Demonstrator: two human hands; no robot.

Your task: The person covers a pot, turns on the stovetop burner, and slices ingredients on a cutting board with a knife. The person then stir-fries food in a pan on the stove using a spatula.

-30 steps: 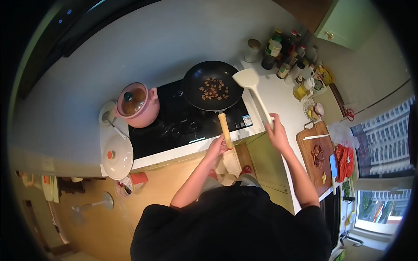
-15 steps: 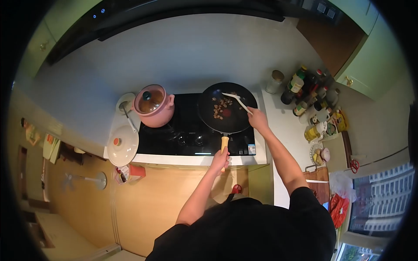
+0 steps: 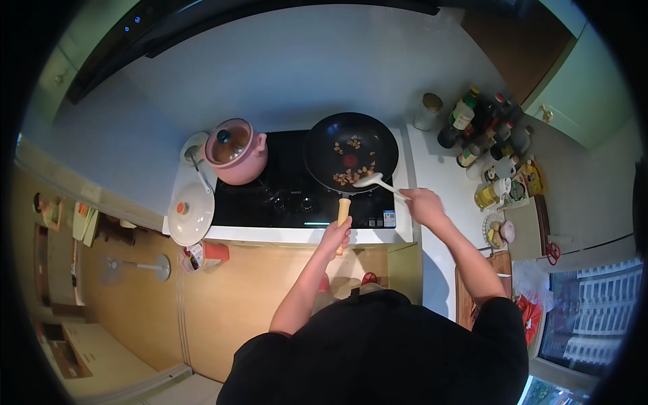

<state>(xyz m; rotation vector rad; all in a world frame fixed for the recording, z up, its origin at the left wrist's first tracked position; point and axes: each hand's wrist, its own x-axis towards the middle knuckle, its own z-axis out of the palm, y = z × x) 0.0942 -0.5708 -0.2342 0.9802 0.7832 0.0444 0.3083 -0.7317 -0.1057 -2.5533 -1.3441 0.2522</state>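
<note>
A round black frying pan [image 3: 374, 145] sits on a black glass hob [image 3: 253, 210], the left hand [image 3: 337, 236] wrapped round its pale yellow handle [image 3: 344, 210] at six o'clock; the right hand [image 3: 424, 206], apart from the left at the pan's four o'clock, grips a cream-white flat-headed spatula [image 3: 368, 180]. The spatula's head lies at five o'clock, beside small brown food pieces [image 3: 344, 177]; a pink lidded pot [image 3: 246, 167] stands at nine.
</note>
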